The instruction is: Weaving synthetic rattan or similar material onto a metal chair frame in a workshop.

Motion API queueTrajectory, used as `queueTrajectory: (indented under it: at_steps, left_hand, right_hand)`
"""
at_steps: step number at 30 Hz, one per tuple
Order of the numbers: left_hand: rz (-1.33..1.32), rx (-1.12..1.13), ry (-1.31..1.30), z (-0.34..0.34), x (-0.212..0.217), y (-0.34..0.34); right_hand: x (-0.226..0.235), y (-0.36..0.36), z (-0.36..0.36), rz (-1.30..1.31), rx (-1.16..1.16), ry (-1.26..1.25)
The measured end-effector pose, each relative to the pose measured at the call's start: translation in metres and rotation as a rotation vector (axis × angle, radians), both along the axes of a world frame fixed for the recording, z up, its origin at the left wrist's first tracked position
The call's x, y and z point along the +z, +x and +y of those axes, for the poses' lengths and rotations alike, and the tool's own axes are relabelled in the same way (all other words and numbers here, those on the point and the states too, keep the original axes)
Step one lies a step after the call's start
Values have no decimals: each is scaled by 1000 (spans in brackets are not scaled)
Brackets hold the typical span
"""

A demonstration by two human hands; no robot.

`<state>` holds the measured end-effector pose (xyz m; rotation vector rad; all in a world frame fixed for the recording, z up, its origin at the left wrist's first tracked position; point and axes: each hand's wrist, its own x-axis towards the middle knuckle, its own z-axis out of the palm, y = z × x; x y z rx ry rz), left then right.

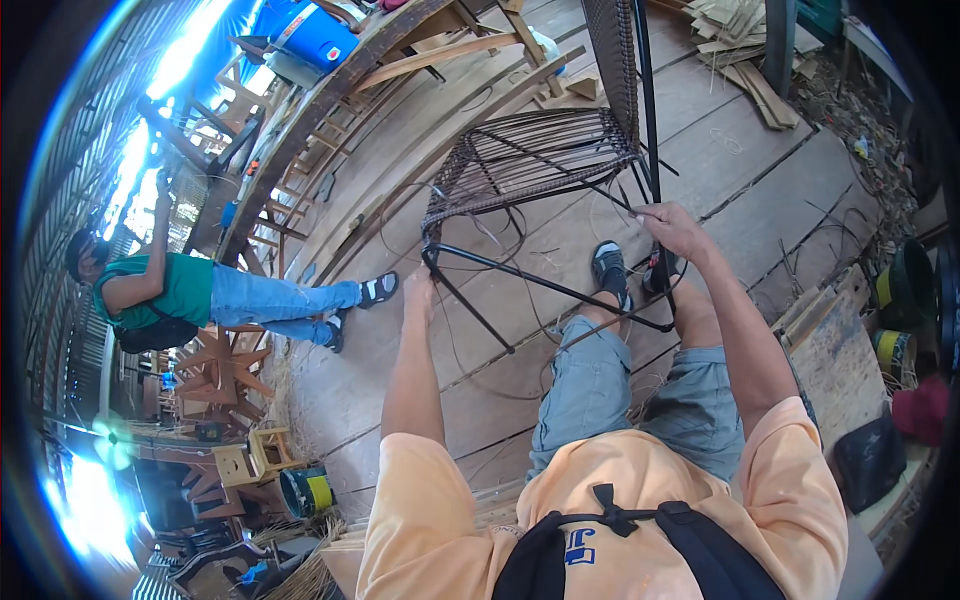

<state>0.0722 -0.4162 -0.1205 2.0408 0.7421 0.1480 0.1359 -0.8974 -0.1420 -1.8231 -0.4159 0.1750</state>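
A chair with a black metal frame (480,268) stands tilted before me, its seat (535,150) and backrest (612,65) wrapped in dark brown strands. Gaps show between the strands across the seat. My left hand (420,290) is closed round the frame at the seat's left corner, fingers partly hidden. At the right side, beside the backrest's upright, my right hand (675,230) pinches a thin dark strand that runs under the seat. Long loose strands (527,300) loop below the chair, across the floor and near my legs.
A person (160,290) in a green top stands at left. Beyond are a long wooden bench (340,85) and a blue cooler (305,35). Wood scraps (745,60) lie at far right; buckets (903,285) stand at right. My feet (610,270) are close to the frame.
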Motion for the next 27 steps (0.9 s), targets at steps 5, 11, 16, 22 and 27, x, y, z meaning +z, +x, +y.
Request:
queueTrajectory:
  at_steps: [5, 11, 16, 22, 27]
  left_hand:
    - [-217, -115, 887, 44, 27, -60]
    - [687, 10, 1320, 137, 134, -377]
    - [1222, 492, 1073, 63, 194, -587]
    - [1502, 47, 745, 85, 75, -538]
    - [426, -239, 735, 46, 4, -240]
  right_hand:
    - [22, -2, 5, 71, 9, 16]
    - [20, 2, -7, 61, 44, -91]
    - [33, -11, -6, 13, 38, -112]
    - [33, -15, 6, -11, 63, -123]
    - [33, -8, -3, 53, 40, -130]
